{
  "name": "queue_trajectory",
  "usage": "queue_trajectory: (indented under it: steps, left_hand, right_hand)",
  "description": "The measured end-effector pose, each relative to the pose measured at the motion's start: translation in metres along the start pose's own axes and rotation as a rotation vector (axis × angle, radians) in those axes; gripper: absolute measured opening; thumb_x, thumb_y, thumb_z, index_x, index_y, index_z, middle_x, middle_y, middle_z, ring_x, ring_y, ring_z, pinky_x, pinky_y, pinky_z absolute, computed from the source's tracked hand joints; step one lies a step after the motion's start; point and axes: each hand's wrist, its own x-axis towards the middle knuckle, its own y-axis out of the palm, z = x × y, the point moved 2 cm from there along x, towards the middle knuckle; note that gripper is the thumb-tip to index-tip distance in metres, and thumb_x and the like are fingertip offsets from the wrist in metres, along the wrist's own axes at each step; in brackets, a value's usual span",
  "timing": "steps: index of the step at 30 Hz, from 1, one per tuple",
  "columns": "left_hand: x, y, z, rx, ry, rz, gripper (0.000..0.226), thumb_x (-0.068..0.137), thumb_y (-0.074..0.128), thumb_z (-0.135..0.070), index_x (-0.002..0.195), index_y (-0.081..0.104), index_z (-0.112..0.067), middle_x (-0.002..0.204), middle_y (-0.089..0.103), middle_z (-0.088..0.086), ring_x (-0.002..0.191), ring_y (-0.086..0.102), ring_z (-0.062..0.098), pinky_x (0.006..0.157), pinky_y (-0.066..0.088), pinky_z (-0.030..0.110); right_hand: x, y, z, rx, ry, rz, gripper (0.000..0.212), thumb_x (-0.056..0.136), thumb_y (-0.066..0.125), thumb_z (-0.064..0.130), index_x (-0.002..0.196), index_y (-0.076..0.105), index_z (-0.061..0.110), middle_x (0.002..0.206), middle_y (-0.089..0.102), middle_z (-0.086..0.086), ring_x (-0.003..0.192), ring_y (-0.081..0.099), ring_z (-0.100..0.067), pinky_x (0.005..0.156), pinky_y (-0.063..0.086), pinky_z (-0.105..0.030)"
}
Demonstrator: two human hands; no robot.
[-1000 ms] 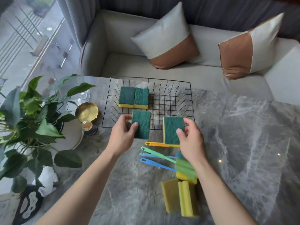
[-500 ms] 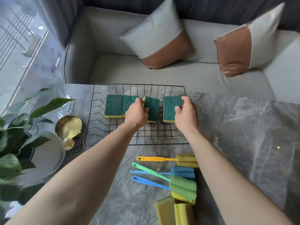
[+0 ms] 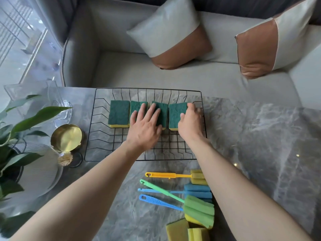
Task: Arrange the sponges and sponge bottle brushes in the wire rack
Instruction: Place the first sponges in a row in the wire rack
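Note:
A black wire rack (image 3: 147, 89) lies on the marble table. Along its far half runs a row of several green-topped yellow sponges, from the leftmost sponge (image 3: 119, 113) to the rightmost sponge (image 3: 176, 113). My left hand (image 3: 145, 129) rests flat, fingers spread, on the two middle sponges (image 3: 163, 110). My right hand (image 3: 190, 124) pinches the rightmost sponge at its right edge. Near me on the table lie a yellow brush (image 3: 166, 175), a green brush (image 3: 163, 190), two blue brushes (image 3: 159, 202), and two yellow sponges (image 3: 177, 230). My right forearm partly hides the brush heads.
Left of the rack stand a gold dish (image 3: 66, 137), a clear glass jug (image 3: 59, 105) and a leafy plant (image 3: 26, 122) over a white striped pot (image 3: 40, 167). A grey sofa with two cushions (image 3: 170, 40) sits beyond the table's far edge. Bare marble (image 3: 260, 145) spreads to the right.
Both hands carried a sponge each from the rack's near edge to the far row. The sponges now lie flat there, and my left hand has opened flat on top.

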Motion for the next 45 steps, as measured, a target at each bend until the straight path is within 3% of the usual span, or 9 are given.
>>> queue_trajectory:
  steps: [3, 8, 14, 21, 28, 32, 36, 40, 45]
  left_hand:
    - [-0.002, 0.008, 0.009, 0.018, -0.001, 0.024, 0.067, 0.101, 0.017, -0.055, 0.159, 0.011, -0.024, 0.170, 0.007, -0.005, 0.156, -0.002, 0.026, 0.124, 0.006, 0.051]
    - [-0.002, 0.009, 0.013, 0.015, -0.044, -0.001, 0.070, 0.102, 0.013, -0.058, 0.160, 0.008, -0.020, 0.170, 0.007, -0.003, 0.156, -0.003, 0.022, 0.125, 0.004, 0.047]
    - [-0.001, 0.010, 0.016, -0.002, -0.063, -0.015, 0.071, 0.101, 0.017, -0.060, 0.159, 0.013, -0.020, 0.169, 0.011, -0.001, 0.157, 0.000, 0.022, 0.126, 0.007, 0.047]
    - [-0.007, 0.011, 0.015, 0.011, -0.088, -0.006, 0.070, 0.099, 0.014, -0.064, 0.159, 0.008, -0.028, 0.170, 0.006, -0.005, 0.156, -0.005, 0.021, 0.125, 0.003, 0.048]
    - [-0.011, 0.009, 0.012, 0.020, -0.063, 0.044, 0.072, 0.098, 0.010, -0.066, 0.159, -0.001, -0.031, 0.170, -0.003, -0.006, 0.156, -0.010, 0.021, 0.126, -0.001, 0.049]
    - [-0.025, -0.010, 0.007, -0.015, -0.052, 0.026, 0.073, 0.099, 0.014, -0.065, 0.160, 0.001, -0.027, 0.170, -0.003, -0.004, 0.156, -0.010, 0.022, 0.126, -0.001, 0.049]
    - [-0.066, -0.039, -0.007, -0.136, -0.052, -0.110, 0.069, 0.102, 0.027, -0.058, 0.158, 0.020, -0.018, 0.169, 0.013, 0.000, 0.157, 0.001, 0.019, 0.126, 0.006, 0.045]
    - [-0.133, -0.054, -0.026, -0.295, -0.021, -0.225, 0.058, 0.101, 0.043, -0.048, 0.145, 0.041, -0.012, 0.157, 0.038, 0.006, 0.150, 0.028, 0.024, 0.118, 0.025, 0.043]
    - [-0.220, -0.027, -0.049, -0.409, -0.005, -0.094, 0.049, 0.099, 0.046, -0.045, 0.134, 0.048, -0.011, 0.136, 0.050, 0.007, 0.125, 0.049, 0.030, 0.100, 0.040, 0.044]
  right_hand:
    - [0.001, 0.005, 0.004, -0.019, 0.003, 0.010, 0.034, 0.095, 0.054, 0.002, 0.128, 0.045, 0.002, 0.126, 0.049, -0.023, 0.109, 0.056, -0.036, 0.084, 0.040, -0.033]
    - [0.001, 0.011, 0.011, -0.069, -0.030, 0.030, 0.046, 0.093, 0.055, 0.003, 0.136, 0.039, 0.006, 0.125, 0.050, -0.023, 0.107, 0.055, -0.037, 0.079, 0.042, -0.038]
    - [-0.014, 0.016, 0.002, -0.196, -0.133, 0.107, 0.059, 0.084, 0.074, 0.029, 0.131, 0.047, 0.007, 0.135, 0.042, -0.014, 0.118, 0.049, -0.035, 0.095, 0.047, -0.042]
    - [-0.015, 0.021, -0.005, -0.264, -0.147, 0.119, 0.067, 0.090, 0.068, 0.024, 0.148, 0.034, 0.021, 0.165, 0.022, 0.003, 0.142, 0.037, -0.031, 0.112, 0.036, -0.041]
    - [-0.018, 0.022, -0.008, -0.416, -0.103, 0.185, 0.058, 0.096, 0.057, 0.021, 0.148, 0.030, 0.015, 0.165, 0.018, -0.008, 0.137, 0.038, -0.032, 0.100, 0.046, -0.044]
    - [-0.025, 0.009, -0.006, -0.408, -0.140, 0.161, 0.061, 0.097, 0.057, 0.034, 0.150, 0.033, 0.013, 0.152, 0.033, -0.013, 0.135, 0.036, -0.033, 0.100, 0.045, -0.046]
    - [-0.055, -0.019, -0.007, -0.308, -0.277, 0.061, 0.050, 0.097, 0.055, 0.035, 0.142, 0.047, 0.014, 0.135, 0.049, -0.009, 0.124, 0.043, -0.030, 0.100, 0.044, -0.042]
    - [-0.114, -0.057, -0.022, -0.052, -0.333, -0.040, 0.035, 0.095, 0.060, 0.024, 0.127, 0.061, 0.011, 0.118, 0.060, -0.011, 0.113, 0.051, -0.032, 0.097, 0.043, -0.041]
    - [-0.224, -0.085, -0.078, 0.067, -0.222, -0.136, 0.018, 0.092, 0.064, 0.013, 0.110, 0.065, 0.007, 0.106, 0.062, -0.012, 0.102, 0.058, -0.033, 0.092, 0.047, -0.044]
